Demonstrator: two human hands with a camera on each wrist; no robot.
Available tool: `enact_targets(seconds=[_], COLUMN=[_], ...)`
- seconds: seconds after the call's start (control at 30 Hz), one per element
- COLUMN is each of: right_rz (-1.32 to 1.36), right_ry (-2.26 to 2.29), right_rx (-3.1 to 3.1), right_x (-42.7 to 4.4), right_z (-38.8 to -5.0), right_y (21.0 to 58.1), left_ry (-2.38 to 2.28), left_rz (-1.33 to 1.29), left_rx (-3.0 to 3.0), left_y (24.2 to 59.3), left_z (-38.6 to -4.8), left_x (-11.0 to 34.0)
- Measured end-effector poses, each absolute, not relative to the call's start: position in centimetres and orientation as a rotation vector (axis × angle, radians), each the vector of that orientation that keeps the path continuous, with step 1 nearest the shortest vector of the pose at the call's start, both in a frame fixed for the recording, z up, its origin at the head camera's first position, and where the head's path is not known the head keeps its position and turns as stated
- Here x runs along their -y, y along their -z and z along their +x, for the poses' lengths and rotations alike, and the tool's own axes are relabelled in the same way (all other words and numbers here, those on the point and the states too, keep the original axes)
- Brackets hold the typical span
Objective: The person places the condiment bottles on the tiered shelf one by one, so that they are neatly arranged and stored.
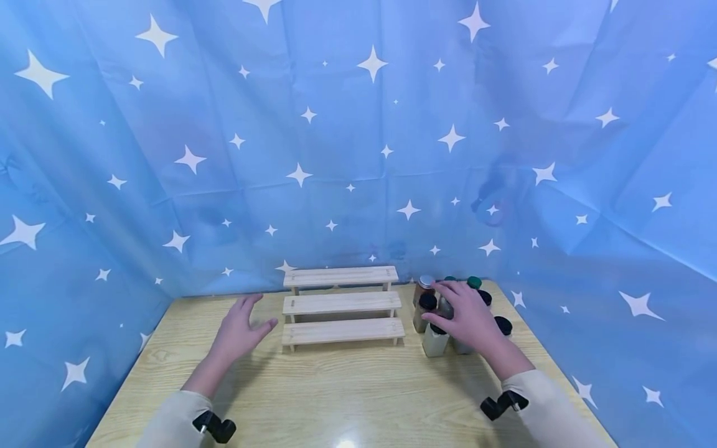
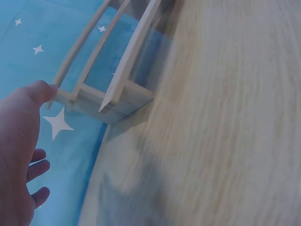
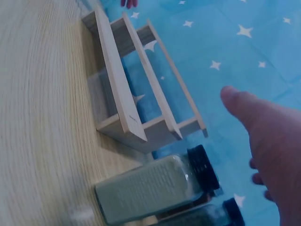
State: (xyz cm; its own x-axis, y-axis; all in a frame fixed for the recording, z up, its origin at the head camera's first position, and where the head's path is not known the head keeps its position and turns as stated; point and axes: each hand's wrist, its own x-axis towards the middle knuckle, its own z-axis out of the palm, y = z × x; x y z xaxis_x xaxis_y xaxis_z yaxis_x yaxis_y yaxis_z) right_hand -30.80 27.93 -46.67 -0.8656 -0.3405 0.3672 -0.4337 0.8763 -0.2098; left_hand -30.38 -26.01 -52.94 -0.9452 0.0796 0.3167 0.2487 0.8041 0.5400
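A three-tier wooden step rack (image 1: 342, 303) stands at the back of the table, its shelves bare. To its left my left hand (image 1: 238, 330) hovers with thumb and fingers spread, holding nothing. My right hand (image 1: 469, 316) is held over a cluster of spice jars to the right of the rack, its fingers apart and gripping none of them. The front jar (image 1: 435, 345) has a black lid and pale contents. In the right wrist view, that square jar (image 3: 146, 190) stands below the hand, apart from the thumb. The hand hides several jars in the head view.
Among the jars are a silver-lidded one (image 1: 424, 287) and a green lid (image 1: 474, 282). Another black lid (image 1: 503, 325) shows near the right wrist. A blue star-patterned curtain (image 1: 336, 124) encloses the back and sides of the wooden table (image 1: 336, 392).
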Motion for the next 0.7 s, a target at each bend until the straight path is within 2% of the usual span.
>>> enact_targets(seconds=[0.37,0.7], right_rz=[0.557,0.491], right_ry=[-0.611,-0.598], right_rx=[2.756,2.729], right_x=[-27.5,-27.3], right_z=[-29.1,-28.4], right_y=[47.7,48.3], left_ry=[1.228,1.429], left_rz=[-0.341,-0.387], left_rx=[2.758,2.776], left_y=[54.4,55.1], left_z=[-29.9,-30.0], left_x=[25.2,25.1])
